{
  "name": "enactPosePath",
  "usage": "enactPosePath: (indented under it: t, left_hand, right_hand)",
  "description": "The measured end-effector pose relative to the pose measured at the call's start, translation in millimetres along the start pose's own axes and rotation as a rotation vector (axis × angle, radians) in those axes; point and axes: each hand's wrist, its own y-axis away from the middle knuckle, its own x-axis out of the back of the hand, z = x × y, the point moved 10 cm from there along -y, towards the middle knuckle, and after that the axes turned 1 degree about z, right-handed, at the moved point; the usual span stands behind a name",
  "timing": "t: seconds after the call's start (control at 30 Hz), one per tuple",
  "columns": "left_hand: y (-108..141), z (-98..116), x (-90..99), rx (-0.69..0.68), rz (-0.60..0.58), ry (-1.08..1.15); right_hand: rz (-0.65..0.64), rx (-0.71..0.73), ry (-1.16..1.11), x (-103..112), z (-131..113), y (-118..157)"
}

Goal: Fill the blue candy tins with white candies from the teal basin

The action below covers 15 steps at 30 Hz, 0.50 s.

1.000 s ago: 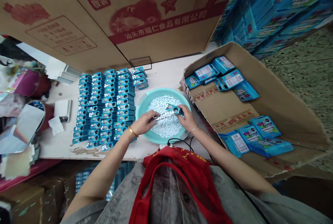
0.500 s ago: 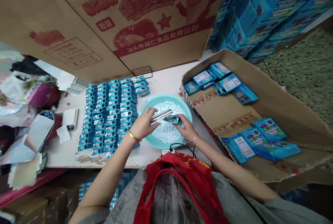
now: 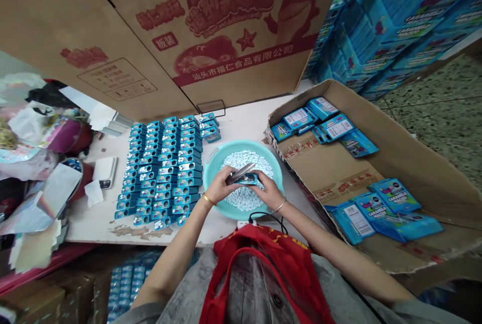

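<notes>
My left hand [image 3: 219,186] is closed round a shiny metal tube [image 3: 241,172], which slants up to the right. In my right hand [image 3: 269,191] a small blue candy box [image 3: 249,179] is gripped, its top facing up. The tube lies over the left part of the box, close to it or touching; I cannot tell which. Both hands are above a turquoise basin [image 3: 280,176] holding many small pale candies [image 3: 244,199]. Left of the basin stand rows of blue candy boxes [image 3: 161,173] with round holes in their tops, some with white candies showing.
An open cardboard tray [image 3: 324,163] with flat blue packs [image 3: 376,208] sits to the right. Large cartons [image 3: 169,47] wall off the back. Blue display boxes [image 3: 406,27] are stacked at back right. A white device [image 3: 104,172], papers and bags crowd the left. A black cable [image 3: 265,213] runs near the basin.
My left hand has come closer to my right hand, bringing the metal tube over the blue box. The tube tilts more steeply. The whole view has shifted slightly.
</notes>
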Motion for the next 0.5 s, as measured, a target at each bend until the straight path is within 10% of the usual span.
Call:
enactPosePath:
  t: [0.2,0.5]
  left_hand:
    - [-12.7,-10.3,30.6,0.013,0.097,-0.037]
    - [-41.8,-96.9,149.8,0.239,0.518,-0.256]
  right_hand:
    - [0.057,0.103,0.218,24.4,-16.1,-6.3]
    - [0.195,-0.195,0.409,61.6,38.2,62.1]
